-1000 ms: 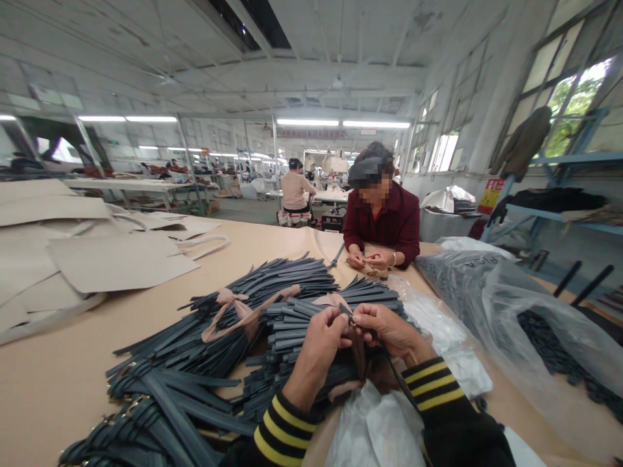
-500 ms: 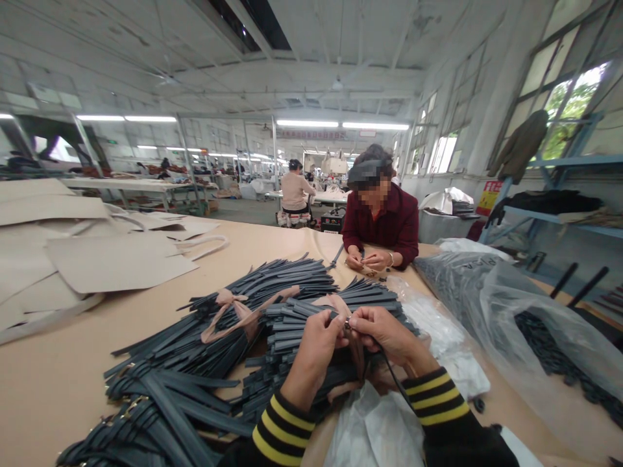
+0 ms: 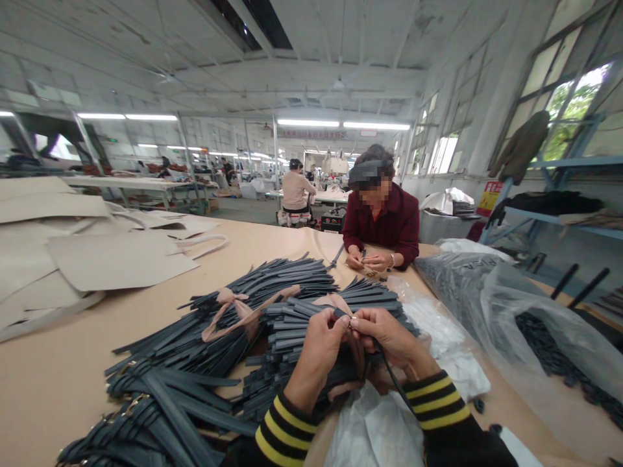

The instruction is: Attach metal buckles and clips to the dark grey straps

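My left hand point(image 3: 322, 342) is closed in a pinch on the end of a dark strap, its fingertips meeting those of my right hand point(image 3: 387, 337). A small shiny metal piece shows between the two hands, partly hidden by the fingers. The right hand pinches too, and a dark strap point(image 3: 392, 376) hangs from it toward my sleeve. Under and behind the hands lies a bundle of dark blue-grey straps point(image 3: 292, 327) tied with pinkish cloth. Another tied bundle point(image 3: 204, 340) lies to its left.
Straps with metal buckles point(image 3: 160, 415) lie at the front left, cream panels point(image 3: 126, 259) at the far left. Clear plastic bags point(image 3: 487, 292) with dark pieces lie on the right. Across the table point(image 3: 58, 370), a person in dark red point(image 3: 389, 224) handles small items.
Both hands have barely moved and stay together. The metal piece between the fingertips is now less exposed.
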A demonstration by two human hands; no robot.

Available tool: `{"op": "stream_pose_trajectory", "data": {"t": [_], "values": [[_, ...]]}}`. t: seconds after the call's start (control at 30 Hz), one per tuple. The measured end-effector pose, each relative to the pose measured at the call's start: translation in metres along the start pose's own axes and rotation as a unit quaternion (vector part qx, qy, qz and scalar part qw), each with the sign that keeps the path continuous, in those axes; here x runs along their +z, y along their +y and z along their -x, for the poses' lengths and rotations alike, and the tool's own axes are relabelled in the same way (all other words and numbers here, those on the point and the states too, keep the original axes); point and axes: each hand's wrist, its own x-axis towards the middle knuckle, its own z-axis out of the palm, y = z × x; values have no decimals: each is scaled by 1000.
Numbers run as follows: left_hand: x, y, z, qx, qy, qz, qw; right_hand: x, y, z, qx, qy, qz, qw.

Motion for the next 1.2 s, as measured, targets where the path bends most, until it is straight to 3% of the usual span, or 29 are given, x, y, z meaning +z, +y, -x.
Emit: {"op": "stream_pose_trajectory", "data": {"t": [0.23,0.37,0.6,0.77,0.83,1.03,1.2], "values": [[2,9,5,-90,-44,188,977,-2,0,2,-1,-5,-17,1000],[1,11,6,-107,-33,223,968,-1,-2,4,10,-13,-28,999],[4,9,4,-78,-22,187,979,1,-2,3,15,-15,-30,999],[2,9,2,17,42,15,999,0,3,1,8,-8,-19,1000],[0,9,1,38,40,-33,998,0,3,2,2,-5,-10,1000],[1,9,3,-9,-27,37,999,0,0,5,-9,-4,-2,1000],[2,11,6,-29,-35,51,998,-1,1,6,-10,-13,13,1000]]}}
